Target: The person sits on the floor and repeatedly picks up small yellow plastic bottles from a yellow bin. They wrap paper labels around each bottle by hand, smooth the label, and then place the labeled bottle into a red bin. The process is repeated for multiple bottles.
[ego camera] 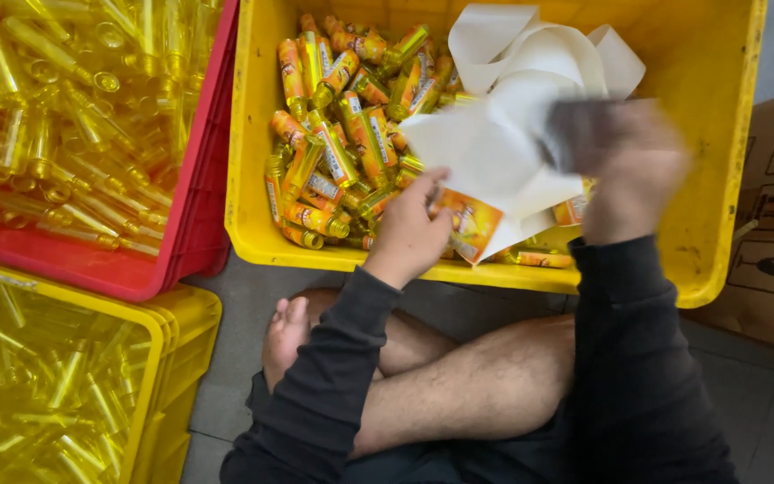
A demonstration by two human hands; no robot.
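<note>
Three crates are set on a grey floor (485,309). In the middle yellow crate (253,134), an orange label (466,224) is pinched by the left hand (409,229); white backing paper (503,143) is gripped by the blurred right hand (624,166).

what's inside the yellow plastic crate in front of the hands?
The yellow plastic crate holds labelled yellow bottles and white backing-paper strips. The strips and both hands cover the right half, so what lies beneath is hidden.
</note>
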